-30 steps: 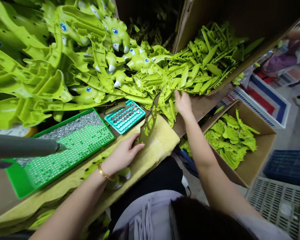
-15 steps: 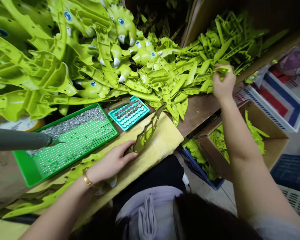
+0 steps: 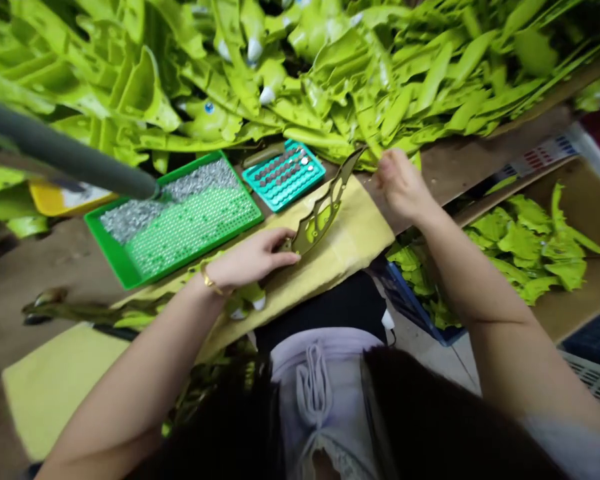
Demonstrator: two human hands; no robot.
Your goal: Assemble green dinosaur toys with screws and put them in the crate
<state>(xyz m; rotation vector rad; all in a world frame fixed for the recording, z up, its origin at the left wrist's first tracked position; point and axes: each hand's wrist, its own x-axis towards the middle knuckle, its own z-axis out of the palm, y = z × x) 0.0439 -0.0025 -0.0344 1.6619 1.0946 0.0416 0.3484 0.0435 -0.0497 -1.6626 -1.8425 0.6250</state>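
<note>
My left hand (image 3: 255, 260) pinches the near end of a dark olive plastic wing-shaped piece (image 3: 304, 239), which lies slanted on a yellow cloth pad (image 3: 363, 230). Bright green plastic (image 3: 325, 217) shows within its frame. Beyond the far tip of that piece, my right hand (image 3: 400, 183) is closed in front of the pile of lime-green toy parts (image 3: 320, 100). What its fingers hold is hidden and blurred. Under my left wrist, a green toy part with white tips (image 3: 250, 300) sticks out.
A green tray (image 3: 113, 263) of small metal screws stands left, with a grey rod-shaped tool (image 3: 85, 163) over it. Beside it, a teal tray (image 3: 297, 193) holds small round pieces in rows. Right of my lap, a blue crate (image 3: 420, 313) and cardboard box (image 3: 555, 320) hold green parts.
My right hand has come back from the far right of the pile toward the olive piece. My left hand stays on the piece, and the view has tilted downward.
</note>
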